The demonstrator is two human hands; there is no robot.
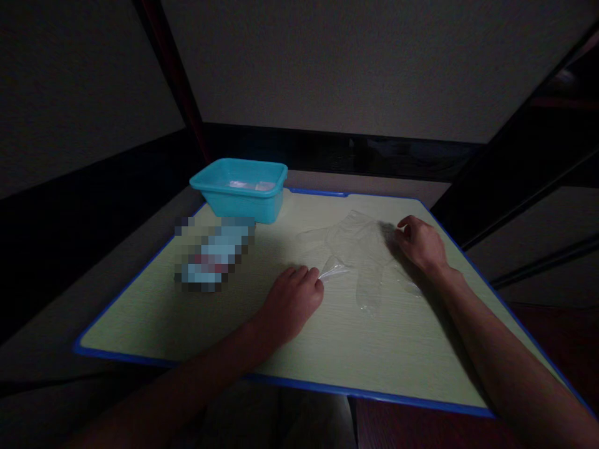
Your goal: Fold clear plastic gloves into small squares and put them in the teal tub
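A clear thin plastic glove (356, 248) lies flat on a pale green table (365, 349) with a blue edge. My left hand (292, 300) rests on the table with its fingers curled, pinching the tip of one of the glove's fingers. My right hand (420, 243) is closed too, its fingertips pressing on the glove's cuff end at the right. The glove is stretched between the two hands.
A teal plastic tub (239, 190) with something pale inside stands at the table's far left corner. In front of it lies a blurred packet (213, 252). Dark walls and a dark slanted frame surround the table; the room is dim.
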